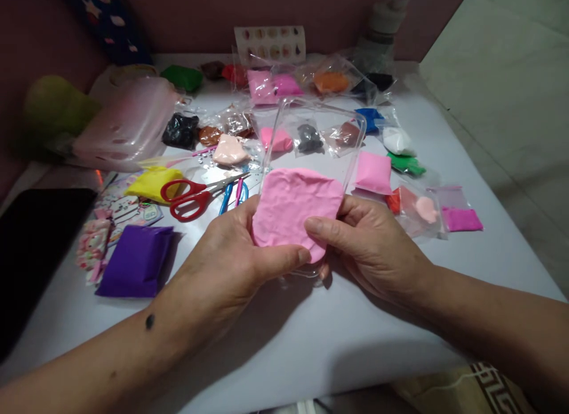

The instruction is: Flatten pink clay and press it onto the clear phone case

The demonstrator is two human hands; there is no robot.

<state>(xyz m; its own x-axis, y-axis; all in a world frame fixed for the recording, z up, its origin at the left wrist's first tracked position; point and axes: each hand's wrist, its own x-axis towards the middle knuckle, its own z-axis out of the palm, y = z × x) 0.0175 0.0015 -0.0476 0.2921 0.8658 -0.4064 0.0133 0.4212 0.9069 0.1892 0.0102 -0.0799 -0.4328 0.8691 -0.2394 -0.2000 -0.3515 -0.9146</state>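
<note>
A clear phone case (320,108) is held up over the table, tilted towards me. Pink clay (297,200), flattened and wrinkled, covers its lower half; the upper half is bare and see-through. My left hand (249,245) grips the case from the left, its thumb lying on the clay near the lower edge. From the right, my right hand (368,242) holds the case, with the thumb pressed on the clay. Most of the other fingers are hidden behind the case.
Red-handled scissors (191,197) lie left of the case, beside a yellow packet (153,182). Nearer stands a purple packet (136,261). A dark flat object (42,254) is at the left edge. Several coloured clay packets, including a pink one (373,172), spread across the back and right.
</note>
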